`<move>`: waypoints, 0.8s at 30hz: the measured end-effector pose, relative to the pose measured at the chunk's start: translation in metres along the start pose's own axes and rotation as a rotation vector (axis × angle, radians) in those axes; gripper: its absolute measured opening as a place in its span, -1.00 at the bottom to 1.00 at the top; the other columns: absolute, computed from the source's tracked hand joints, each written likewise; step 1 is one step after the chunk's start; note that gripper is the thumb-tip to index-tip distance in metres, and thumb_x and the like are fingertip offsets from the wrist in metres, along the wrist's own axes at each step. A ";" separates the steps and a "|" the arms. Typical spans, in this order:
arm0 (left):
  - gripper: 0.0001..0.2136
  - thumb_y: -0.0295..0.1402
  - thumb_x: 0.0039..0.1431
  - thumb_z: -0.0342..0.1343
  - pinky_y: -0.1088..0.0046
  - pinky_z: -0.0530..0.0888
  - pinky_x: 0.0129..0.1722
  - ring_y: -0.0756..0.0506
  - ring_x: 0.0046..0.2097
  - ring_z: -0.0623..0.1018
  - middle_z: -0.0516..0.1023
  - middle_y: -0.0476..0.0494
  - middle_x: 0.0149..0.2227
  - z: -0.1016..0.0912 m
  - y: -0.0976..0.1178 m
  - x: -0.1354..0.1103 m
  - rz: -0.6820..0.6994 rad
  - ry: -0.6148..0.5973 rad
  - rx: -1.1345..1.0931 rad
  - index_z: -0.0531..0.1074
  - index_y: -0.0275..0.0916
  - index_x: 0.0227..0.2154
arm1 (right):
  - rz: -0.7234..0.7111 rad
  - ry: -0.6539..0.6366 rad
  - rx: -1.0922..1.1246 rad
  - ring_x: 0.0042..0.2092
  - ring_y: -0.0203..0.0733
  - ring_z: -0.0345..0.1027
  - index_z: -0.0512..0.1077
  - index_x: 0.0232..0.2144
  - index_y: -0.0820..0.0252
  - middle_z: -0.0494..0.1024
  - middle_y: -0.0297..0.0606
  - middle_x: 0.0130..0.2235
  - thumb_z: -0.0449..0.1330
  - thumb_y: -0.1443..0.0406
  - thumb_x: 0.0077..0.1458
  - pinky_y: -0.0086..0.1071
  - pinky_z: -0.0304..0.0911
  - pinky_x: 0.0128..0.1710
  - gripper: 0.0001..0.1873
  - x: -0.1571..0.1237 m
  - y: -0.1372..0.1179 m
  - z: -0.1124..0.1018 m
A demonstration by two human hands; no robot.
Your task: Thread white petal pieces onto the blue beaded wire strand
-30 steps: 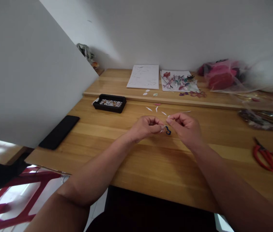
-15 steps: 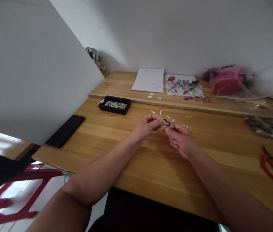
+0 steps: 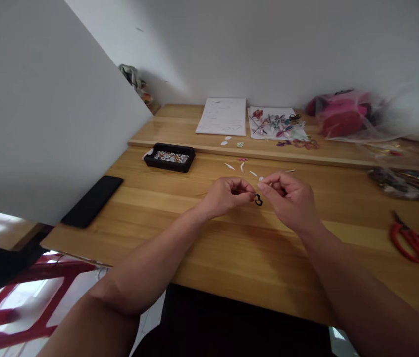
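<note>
Over the middle of the wooden table, my left hand [image 3: 228, 197] is closed in a pinch on a small dark blue curled piece [image 3: 258, 200], which hangs below the fingertips as an open loop. Its material is too small to make out. My right hand [image 3: 287, 198] is raised just to the right, thumb and forefinger pressed together close to the left fingertips. Whatever lies in that pinch, if anything, is hidden. Just beyond the hands lie several thin white leaf-shaped pieces [image 3: 229, 166] and a pink one [image 3: 243, 159].
A black tray [image 3: 168, 166] of beads stands left, beyond a black phone [image 3: 93, 201]. Red-handled scissors [image 3: 415, 243] lie right, near a clear bag of small parts [image 3: 406, 183]. On the raised ledge are a marked white sheet [image 3: 221, 117], colourful flower pieces [image 3: 278, 125] and a pink bundle [image 3: 343, 116].
My right hand has moved up and turned its fingers inward. The blue piece has gone from a stretched S between both hands to a loop hanging at my left fingertips.
</note>
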State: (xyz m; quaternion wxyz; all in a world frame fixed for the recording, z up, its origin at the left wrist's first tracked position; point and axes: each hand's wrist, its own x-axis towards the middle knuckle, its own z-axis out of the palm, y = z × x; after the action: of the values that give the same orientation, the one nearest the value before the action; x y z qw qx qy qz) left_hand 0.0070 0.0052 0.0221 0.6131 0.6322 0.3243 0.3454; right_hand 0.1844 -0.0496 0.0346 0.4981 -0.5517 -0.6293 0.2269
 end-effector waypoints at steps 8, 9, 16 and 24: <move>-0.74 -0.25 -0.09 0.41 0.49 0.36 -0.32 0.08 -0.41 0.44 0.55 -0.04 -0.45 -0.002 -0.002 0.002 -0.109 -0.059 -0.277 0.53 -0.31 -0.42 | 0.340 -0.074 0.424 -0.57 -0.40 0.01 0.45 -0.44 0.12 0.34 -0.44 -0.54 0.40 0.09 -0.01 -0.41 -0.11 -0.60 -0.72 0.007 0.018 0.012; -0.73 -0.23 -0.09 0.41 0.50 0.34 -0.34 0.08 -0.42 0.42 0.53 -0.02 -0.46 -0.002 -0.002 0.003 -0.111 -0.040 -0.298 0.53 -0.31 -0.42 | 0.394 -0.091 0.485 -0.60 -0.42 -0.01 0.43 -0.45 0.12 0.34 -0.45 -0.54 0.43 0.08 -0.05 -0.41 -0.12 -0.62 -0.69 0.006 0.018 0.015; -0.73 -0.23 -0.11 0.41 0.49 0.36 -0.31 0.09 -0.41 0.41 0.54 -0.02 -0.43 -0.002 -0.002 0.006 -0.072 0.147 -0.396 0.51 -0.29 -0.42 | 0.544 -0.189 0.656 -0.64 -0.46 -0.04 0.35 -0.49 0.11 0.20 -0.55 -0.62 0.48 0.14 -0.12 -0.46 -0.10 -0.65 -0.63 -0.004 0.011 0.024; -0.85 -0.33 0.00 0.31 0.46 0.39 -0.28 0.05 -0.38 0.45 0.56 -0.06 -0.40 -0.006 -0.007 0.011 0.057 0.283 -0.065 0.50 -0.29 -0.43 | 0.231 -0.183 0.227 -0.55 -0.38 -0.03 0.43 -0.49 0.13 0.20 -0.47 -0.59 0.35 0.16 0.08 -0.39 -0.11 -0.56 -0.76 -0.008 0.000 0.019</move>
State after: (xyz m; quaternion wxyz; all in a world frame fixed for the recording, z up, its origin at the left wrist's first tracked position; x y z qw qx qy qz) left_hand 0.0083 0.0176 0.0153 0.5713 0.5659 0.3782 0.4586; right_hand 0.1670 -0.0519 0.0245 0.4686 -0.5376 -0.5749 0.4012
